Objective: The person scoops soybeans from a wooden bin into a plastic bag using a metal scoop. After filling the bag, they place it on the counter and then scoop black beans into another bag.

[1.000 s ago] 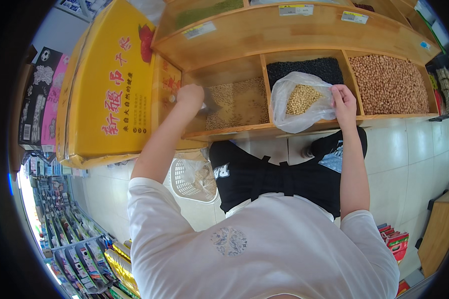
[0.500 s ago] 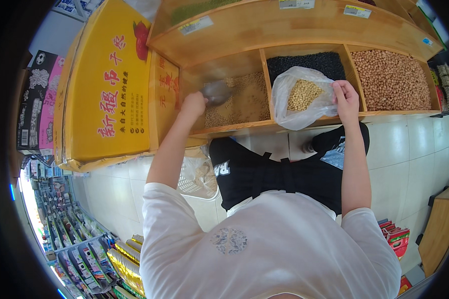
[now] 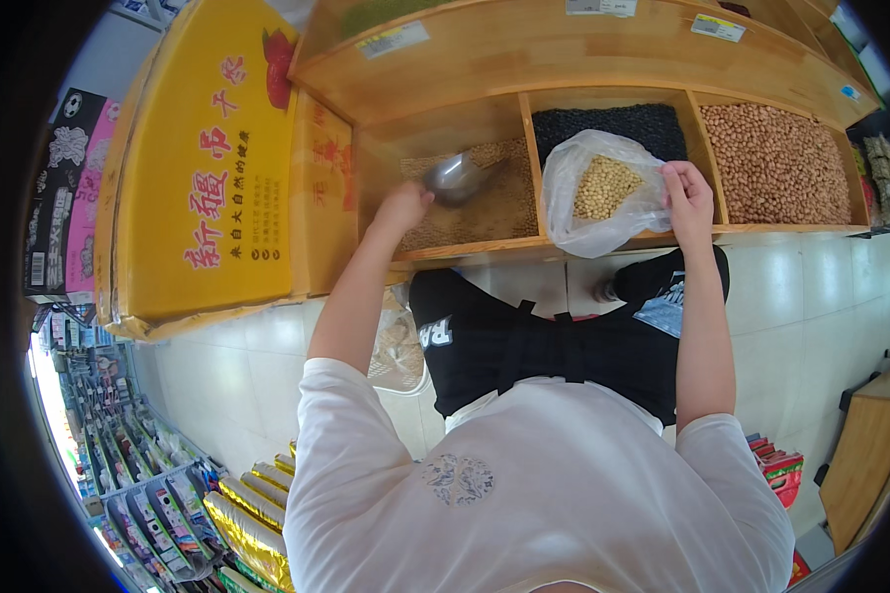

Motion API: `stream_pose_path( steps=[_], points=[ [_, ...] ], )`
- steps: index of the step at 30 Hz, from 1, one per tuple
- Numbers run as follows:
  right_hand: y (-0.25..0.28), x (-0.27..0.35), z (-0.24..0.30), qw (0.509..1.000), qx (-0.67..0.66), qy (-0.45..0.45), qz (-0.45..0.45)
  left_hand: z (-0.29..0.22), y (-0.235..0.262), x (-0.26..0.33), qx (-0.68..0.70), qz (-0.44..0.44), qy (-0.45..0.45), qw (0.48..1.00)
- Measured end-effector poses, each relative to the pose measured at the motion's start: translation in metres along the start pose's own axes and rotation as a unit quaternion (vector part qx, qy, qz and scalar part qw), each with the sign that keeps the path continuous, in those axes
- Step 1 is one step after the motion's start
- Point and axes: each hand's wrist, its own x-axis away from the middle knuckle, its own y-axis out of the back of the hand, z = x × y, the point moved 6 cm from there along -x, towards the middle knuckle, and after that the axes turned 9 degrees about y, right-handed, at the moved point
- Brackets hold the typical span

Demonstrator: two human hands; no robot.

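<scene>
My left hand is closed round the handle end of a shiny metal scoop. The scoop is held over the left compartment of a wooden bin, where a thin layer of small tan beans covers the bottom; I cannot tell if the scoop touches them. My right hand pinches the right rim of a clear plastic bag. The bag's mouth is open, and pale yellow beans lie inside. It hangs in front of the middle compartment, partly covering the black beans.
Reddish-brown peanuts fill the right compartment. Wooden dividers separate the compartments, and a higher shelf front runs behind. A large yellow carton stands at the left. A white basket with a bag in it sits on the floor near my legs.
My left hand and the scoop have moved right over the left compartment, and the scoop has turned so its shiny bowl shows. The bag in my right hand has hardly moved.
</scene>
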Motion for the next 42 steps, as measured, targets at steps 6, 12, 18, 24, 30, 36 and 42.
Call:
stream_pose_path(
  steps=[6, 12, 18, 24, 30, 36, 42],
  points=[
    [0.000, -0.001, 0.000, 1.000, 0.007, 0.000, -0.001, -0.014, -0.019, -0.018, 0.087, 0.030, -0.036, 0.995],
    [0.000, -0.001, -0.001, 1.000, 0.010, -0.007, -0.003, -0.016, -0.020, -0.013, 0.091, 0.124, -0.051, 0.987],
    [-0.001, -0.001, -0.001, 1.000, 0.010, 0.000, -0.002, -0.005, -0.031, -0.015, 0.209, 0.187, -0.005, 0.960],
    [-0.001, -0.001, -0.001, 1.000, 0.017, 0.001, 0.003, 0.016, -0.043, -0.032, 0.215, 0.203, 0.057, 0.954],
    [-0.001, -0.001, -0.001, 1.000, 0.020, 0.000, 0.004, 0.018, -0.037, -0.035, 0.220, 0.170, 0.042, 0.960],
    [-0.002, -0.002, -0.003, 1.000, 0.006, 0.005, 0.005, -0.007, -0.007, -0.014, 0.290, 0.016, -0.077, 0.954],
    [0.002, -0.001, -0.004, 1.000, 0.004, -0.002, 0.008, -0.092, 0.094, 0.064, 0.229, 0.013, -0.192, 0.954]
  ],
)
